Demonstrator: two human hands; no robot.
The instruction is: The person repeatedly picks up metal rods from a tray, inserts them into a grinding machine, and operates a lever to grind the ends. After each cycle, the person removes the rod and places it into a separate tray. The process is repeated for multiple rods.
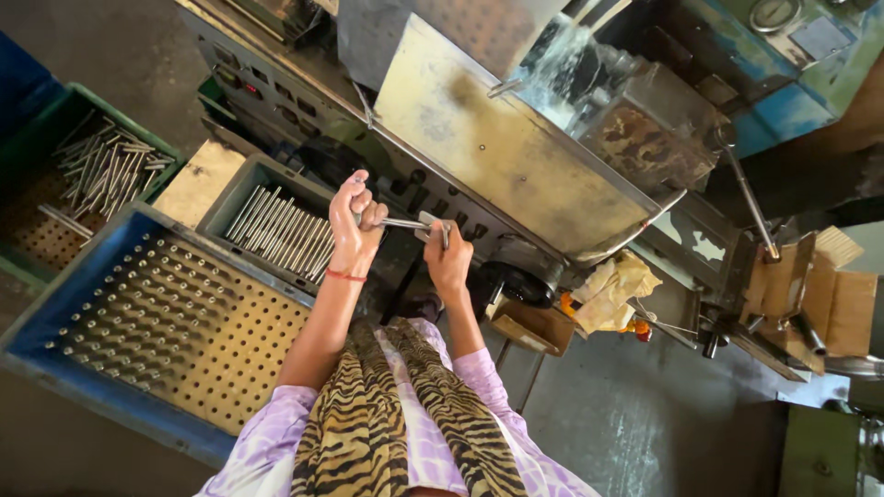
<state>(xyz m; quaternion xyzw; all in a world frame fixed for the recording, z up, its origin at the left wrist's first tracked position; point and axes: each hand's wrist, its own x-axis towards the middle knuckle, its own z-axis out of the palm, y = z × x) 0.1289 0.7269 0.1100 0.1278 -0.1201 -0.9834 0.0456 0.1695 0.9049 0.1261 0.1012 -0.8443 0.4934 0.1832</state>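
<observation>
My left hand (354, 221) is closed around one end of a thin metal rod (403, 224), a red thread on its wrist. My right hand (448, 258) grips a small grey metal gauge-like piece (433, 224) at the rod's other end. Both hands are raised in front of a large worn machine with a slanted metal guard (502, 147). Just left of my left hand is a grey-green bin (241, 180) holding several similar shiny rods (281, 230).
A blue crate (55, 304) with a perforated board carrying several upright pins lies at the left. A green crate (110, 106) of loose rods is further left. Rags (612, 290), a cardboard box (529, 324) and wooden blocks (815, 290) lie to the right.
</observation>
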